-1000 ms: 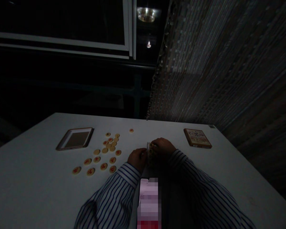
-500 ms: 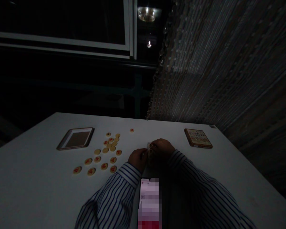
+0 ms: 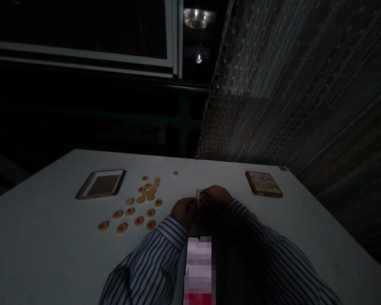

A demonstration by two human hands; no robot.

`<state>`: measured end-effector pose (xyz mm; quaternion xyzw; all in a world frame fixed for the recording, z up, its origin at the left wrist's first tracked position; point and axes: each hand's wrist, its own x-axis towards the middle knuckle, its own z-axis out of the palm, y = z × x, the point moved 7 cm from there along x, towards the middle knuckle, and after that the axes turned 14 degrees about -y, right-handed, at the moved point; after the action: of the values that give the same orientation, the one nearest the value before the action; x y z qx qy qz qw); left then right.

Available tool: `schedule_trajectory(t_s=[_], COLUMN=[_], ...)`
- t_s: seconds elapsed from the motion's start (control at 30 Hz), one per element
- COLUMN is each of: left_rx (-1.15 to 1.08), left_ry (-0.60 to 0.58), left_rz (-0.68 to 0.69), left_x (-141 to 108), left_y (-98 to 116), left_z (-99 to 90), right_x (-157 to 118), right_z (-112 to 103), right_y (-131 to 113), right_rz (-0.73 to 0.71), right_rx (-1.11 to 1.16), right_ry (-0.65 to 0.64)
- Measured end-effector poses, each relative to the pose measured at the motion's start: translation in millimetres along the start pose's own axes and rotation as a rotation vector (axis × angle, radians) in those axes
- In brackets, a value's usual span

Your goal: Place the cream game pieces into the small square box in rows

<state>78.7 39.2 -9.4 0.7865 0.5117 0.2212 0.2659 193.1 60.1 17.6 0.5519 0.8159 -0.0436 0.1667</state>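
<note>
My left hand [image 3: 184, 212] is closed at the left edge of a small pale object with round pieces [image 3: 200, 198], in the middle of the white table [image 3: 225, 173]. My right hand [image 3: 217, 197] has its fingers bent over the same object from the right. Its lower part is dark and partly hidden by my hands. Left of my left hand lie several round wooden discs [image 3: 139, 221], some with red marks and some plain. One red-marked disc [image 3: 175, 173] lies apart, farther back.
An open shallow box [image 3: 81, 194] lies at the back left. A closed box with a printed top [image 3: 264, 184] is at the right. A lit phone [image 3: 198, 267] lies between my forearms. A bead curtain [image 3: 257, 97] hangs behind the table.
</note>
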Motion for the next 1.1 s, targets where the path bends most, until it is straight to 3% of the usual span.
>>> schedule_trajectory(t_s=[0.4,1.1], left_rx=[-0.003,0.027], left_ry=[-0.006,-0.053], left_rz=[-0.004,0.044], left_x=[-0.1,-0.7], left_y=[1.3,6.0], left_z=[-0.7,1.1], right_x=[0.5,0.0], right_z=[-0.5,-6.3], right_y=[-2.4,-9.0], right_rz=[-0.033,-0.064], right_rx=[-0.014,-0.015], right_ry=[-0.079,-0.072])
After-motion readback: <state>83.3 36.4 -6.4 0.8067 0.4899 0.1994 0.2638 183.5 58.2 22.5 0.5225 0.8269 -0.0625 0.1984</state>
